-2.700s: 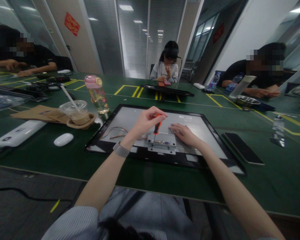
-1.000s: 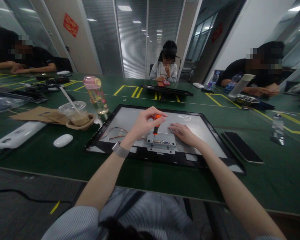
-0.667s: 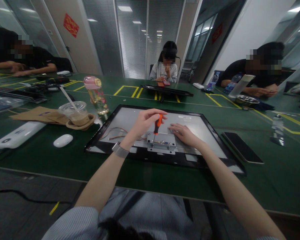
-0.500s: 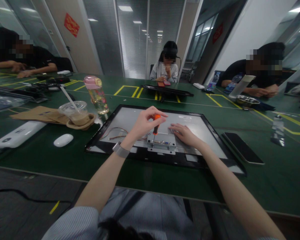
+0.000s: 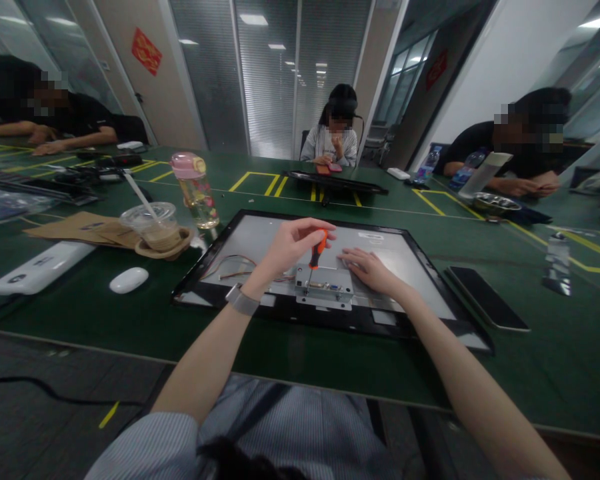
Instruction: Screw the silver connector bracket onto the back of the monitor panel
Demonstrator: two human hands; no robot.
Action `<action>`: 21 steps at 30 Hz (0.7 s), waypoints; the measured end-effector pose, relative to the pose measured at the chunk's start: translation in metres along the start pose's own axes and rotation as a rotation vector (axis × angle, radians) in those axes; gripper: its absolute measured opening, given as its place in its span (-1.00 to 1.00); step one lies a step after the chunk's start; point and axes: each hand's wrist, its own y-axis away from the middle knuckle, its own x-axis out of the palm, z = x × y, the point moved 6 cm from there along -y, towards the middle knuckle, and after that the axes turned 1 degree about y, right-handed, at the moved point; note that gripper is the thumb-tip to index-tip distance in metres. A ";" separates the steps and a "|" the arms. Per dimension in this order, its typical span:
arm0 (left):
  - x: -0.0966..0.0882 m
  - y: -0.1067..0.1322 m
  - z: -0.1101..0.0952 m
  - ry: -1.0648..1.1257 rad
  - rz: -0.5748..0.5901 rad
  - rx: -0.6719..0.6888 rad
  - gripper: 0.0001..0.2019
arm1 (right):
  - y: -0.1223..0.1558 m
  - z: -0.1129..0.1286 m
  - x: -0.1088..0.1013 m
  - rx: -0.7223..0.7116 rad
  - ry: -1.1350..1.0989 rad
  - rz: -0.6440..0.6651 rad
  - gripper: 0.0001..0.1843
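My left hand (image 5: 294, 245) grips the top of an orange and black screwdriver (image 5: 318, 252) between thumb and fingers. Its thin shaft points down to the near left part of a silver metal box with ports (image 5: 325, 285); whether the tip sits in a screw is too small to tell. The box lies on the grey back of a black-framed display panel (image 5: 393, 257). My right hand (image 5: 367, 265) rests palm down on the panel just right of the box, fingers stretched out. Thin coloured wires (image 5: 237, 275) run across the panel left of the box.
Left of the panel are a white mouse (image 5: 129, 280), an iced drink cup (image 5: 155, 227), a pink-lidded bottle (image 5: 196, 190) and a white device (image 5: 43, 267). A black phone (image 5: 486, 297) lies to the right. Another dark panel (image 5: 336, 181) stands farther back. Several people sit around the table.
The screwdriver's handle leans more to the right now, and my left hand's fingers have shifted around its top. My right hand stays in place on the panel.
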 end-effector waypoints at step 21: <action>-0.003 0.000 -0.006 -0.134 -0.086 0.122 -0.85 | -0.001 -0.004 0.003 -0.002 -0.013 0.004 -0.51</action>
